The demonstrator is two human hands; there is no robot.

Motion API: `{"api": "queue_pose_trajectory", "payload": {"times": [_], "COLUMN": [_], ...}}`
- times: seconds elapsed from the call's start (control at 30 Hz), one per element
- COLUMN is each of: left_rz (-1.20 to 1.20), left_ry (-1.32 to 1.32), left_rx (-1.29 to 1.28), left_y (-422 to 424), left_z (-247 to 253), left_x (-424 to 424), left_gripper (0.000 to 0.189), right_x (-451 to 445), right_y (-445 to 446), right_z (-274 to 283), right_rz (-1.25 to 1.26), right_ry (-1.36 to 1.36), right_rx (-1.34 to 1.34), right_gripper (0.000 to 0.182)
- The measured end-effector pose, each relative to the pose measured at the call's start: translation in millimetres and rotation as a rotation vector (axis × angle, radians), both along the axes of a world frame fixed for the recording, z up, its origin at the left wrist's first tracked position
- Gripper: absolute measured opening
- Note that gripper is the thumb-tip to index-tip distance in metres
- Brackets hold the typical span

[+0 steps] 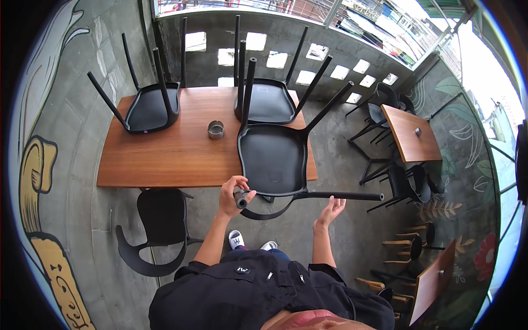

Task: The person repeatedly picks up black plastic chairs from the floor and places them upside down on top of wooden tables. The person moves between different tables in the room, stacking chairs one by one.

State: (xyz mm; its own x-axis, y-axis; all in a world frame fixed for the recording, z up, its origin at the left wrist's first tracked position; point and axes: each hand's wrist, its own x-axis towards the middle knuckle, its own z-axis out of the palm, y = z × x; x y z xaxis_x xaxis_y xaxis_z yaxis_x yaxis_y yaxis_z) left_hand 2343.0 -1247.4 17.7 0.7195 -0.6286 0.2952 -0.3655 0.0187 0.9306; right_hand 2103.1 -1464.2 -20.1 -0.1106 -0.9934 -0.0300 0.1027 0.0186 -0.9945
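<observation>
An upside-down black plastic chair [274,159] is in front of me, its legs pointing up and outward, over the right end of a wooden table [173,165]. My left hand [232,196] is wrapped around one of its near legs, whose hollow tip faces me. My right hand [331,211] is under the other near leg, fingertips touching it from below, palm turned up. The curved backrest [268,215] hangs below the seat, beyond the table's near edge. Whether the seat rests on the tabletop cannot be made out.
Two more overturned black chairs, one at left [152,107] and one at the back [268,101], lie on the table near a round ashtray [215,130]. An upright black chair [161,222] stands at the near left. Smaller tables [412,136] with chairs line the right wall.
</observation>
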Motion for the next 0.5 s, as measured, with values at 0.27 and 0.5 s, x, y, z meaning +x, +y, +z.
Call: {"api": "queue_pose_trajectory", "payload": {"times": [0.27,0.5], "left_rz": [0.229,0.244], "left_ry": [-0.262,0.307], "left_rx": [0.318,0.614], "left_y": [52.4,121.1], "left_z": [-42.3,-32.0], "left_x": [-33.7,-91.7], "left_gripper": [0.099,0.070], "right_x": [-112.9,-302.1], "right_y": [53.1,122.1], "right_z": [-137.9,-249.4], "right_rz": [0.030,1.277], "right_ry": [0.486,1.019], "right_rx": [0.518,0.831], "right_gripper": [0.100,0.061]}}
